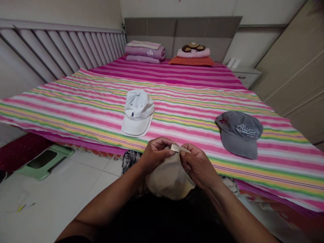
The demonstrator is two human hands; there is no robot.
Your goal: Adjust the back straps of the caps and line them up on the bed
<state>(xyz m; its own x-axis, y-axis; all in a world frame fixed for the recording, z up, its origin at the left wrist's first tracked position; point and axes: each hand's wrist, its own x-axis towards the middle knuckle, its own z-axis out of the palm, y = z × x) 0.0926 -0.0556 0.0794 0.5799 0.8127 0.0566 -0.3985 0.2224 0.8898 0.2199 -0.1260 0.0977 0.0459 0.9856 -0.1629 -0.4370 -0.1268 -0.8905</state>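
A beige cap is held in front of my body, its crown toward me. My left hand pinches the metal buckle on the cap's strap between thumb and fingers. On the other side of the buckle, my right hand grips the strap end and the cap's edge. Beyond my hands a white cap with a small dark logo lies on the bed, brim toward me. Farther right is a grey cap with white lettering, also resting on the bed.
A striped sheet covers the bed. Folded purple bedding and a pink-and-orange stack stand by the headboard. White rails line the left. A green stool is on the floor; a white nightstand is at right.
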